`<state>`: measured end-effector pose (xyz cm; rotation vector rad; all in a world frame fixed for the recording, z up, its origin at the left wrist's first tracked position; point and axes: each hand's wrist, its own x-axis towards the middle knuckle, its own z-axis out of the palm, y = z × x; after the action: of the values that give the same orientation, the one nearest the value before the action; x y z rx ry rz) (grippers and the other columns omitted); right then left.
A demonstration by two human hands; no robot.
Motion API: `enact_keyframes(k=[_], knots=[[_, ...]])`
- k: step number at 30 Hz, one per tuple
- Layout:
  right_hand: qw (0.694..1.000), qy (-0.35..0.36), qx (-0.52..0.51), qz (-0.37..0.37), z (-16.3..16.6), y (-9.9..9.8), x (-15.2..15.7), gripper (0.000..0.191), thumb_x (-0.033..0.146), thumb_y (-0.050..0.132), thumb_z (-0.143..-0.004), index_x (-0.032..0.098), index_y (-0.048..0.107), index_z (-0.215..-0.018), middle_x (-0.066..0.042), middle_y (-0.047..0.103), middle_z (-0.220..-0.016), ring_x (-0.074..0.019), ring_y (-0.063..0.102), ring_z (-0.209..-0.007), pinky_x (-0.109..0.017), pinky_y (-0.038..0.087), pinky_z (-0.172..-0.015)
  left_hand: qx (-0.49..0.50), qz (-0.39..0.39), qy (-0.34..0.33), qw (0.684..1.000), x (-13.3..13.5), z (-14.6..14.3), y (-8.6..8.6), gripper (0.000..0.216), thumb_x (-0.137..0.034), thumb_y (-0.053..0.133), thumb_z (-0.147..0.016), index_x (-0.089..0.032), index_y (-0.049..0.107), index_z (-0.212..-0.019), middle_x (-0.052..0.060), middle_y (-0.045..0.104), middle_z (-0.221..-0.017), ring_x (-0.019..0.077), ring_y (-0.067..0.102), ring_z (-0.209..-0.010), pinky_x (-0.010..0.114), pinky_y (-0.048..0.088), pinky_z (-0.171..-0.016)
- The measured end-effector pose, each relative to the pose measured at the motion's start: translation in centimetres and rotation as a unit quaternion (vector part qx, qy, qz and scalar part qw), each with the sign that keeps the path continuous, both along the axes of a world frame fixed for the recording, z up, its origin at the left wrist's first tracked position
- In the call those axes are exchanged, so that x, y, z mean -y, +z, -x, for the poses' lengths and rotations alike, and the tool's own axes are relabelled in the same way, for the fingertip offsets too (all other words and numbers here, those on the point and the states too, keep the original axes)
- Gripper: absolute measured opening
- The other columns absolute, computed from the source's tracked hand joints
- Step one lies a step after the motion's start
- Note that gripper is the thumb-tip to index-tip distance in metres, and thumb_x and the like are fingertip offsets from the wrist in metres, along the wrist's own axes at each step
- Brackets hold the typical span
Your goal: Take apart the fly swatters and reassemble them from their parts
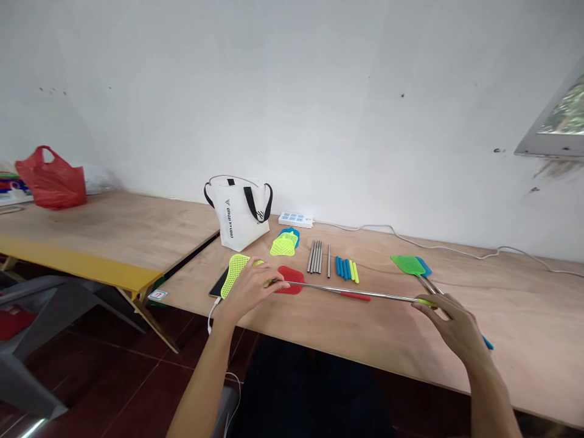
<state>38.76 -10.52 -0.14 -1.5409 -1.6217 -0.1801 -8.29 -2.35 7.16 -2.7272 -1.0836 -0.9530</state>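
Our left hand (249, 286) pinches the yellow-green fly swatter (356, 293) at its neck, beside the mesh head; our right hand (458, 322) has thumb and fingers narrowed on its grip. The swatter spans the table (524, 340) near its front edge. If we pulled unevenly on what looks like a telescoping shaft, it could bend, or the grip could slip off. The shaft crosses over a red fly swatter (292, 280), and we cannot tell whether they touch; dipping could drag that one toward the front edge. Around our right hand lie a green fly swatter (407, 265) and a blue fly swatter (425, 266), which our wrist might snag. By the front left corner, a black flat device (219, 285) lies beneath the mesh head, and its white cable (211, 317) drops over the edge; an arm catching it could pull the device down. Farther back, the round blue grips (343, 269) could roll if knocked.
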Motion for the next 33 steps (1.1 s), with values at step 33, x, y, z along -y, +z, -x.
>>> enact_keyframes(k=[33], knots=[[0.989, 0.086, 0.115, 0.038, 13.5, 1.1, -0.5, 0.041, 0.054, 0.042, -0.104, 0.029, 0.074, -0.102, -0.003, 0.077, -0.095, -0.0208, 0.065, -0.086, -0.038, 0.039, -0.087, 0.008, -0.033, -0.059, 0.998, 1.8, -7.8, -3.4, 0.033, -0.039, 0.049, -0.106, -0.023, 0.074, -0.093, -0.001, 0.073, -0.08, 0.0149, 0.06, -0.08, 0.037, 0.031, -0.093]])
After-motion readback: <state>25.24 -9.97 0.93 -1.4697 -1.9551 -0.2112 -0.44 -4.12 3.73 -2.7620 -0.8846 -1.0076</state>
